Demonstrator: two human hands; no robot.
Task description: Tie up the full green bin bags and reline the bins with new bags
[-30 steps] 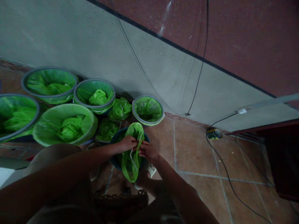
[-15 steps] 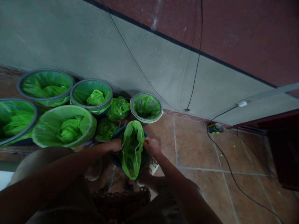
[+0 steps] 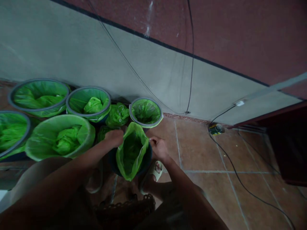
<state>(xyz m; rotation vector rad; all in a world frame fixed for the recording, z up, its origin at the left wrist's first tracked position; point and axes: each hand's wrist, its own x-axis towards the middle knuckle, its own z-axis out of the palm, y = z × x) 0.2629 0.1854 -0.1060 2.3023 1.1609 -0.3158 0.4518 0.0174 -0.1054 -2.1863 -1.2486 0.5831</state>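
A green drawstring garbage bag (image 3: 130, 153) stands with its mouth spread inside a dark blue trash can (image 3: 146, 161) between my feet. My left hand (image 3: 115, 137) is closed at the left edge of the bag's mouth. On the opposite side, my right hand (image 3: 159, 148) pinches the bag's edge near its white drawstring. The bag's rim rises above the can, and its lower part is hidden inside.
Several bins lined with green bags stand at left, including a pale green bin (image 3: 31, 145) and a grey-rimmed bin (image 3: 130, 110). A tied green bag (image 3: 117, 115) sits by the wall. A black cable (image 3: 236, 174) crosses the tiled floor (image 3: 199, 150) near a small can (image 3: 216, 129).
The bag's mouth is wider now. My left hand has moved up and left, and my right hand stays at the opposite edge. The camera view has shifted slightly.
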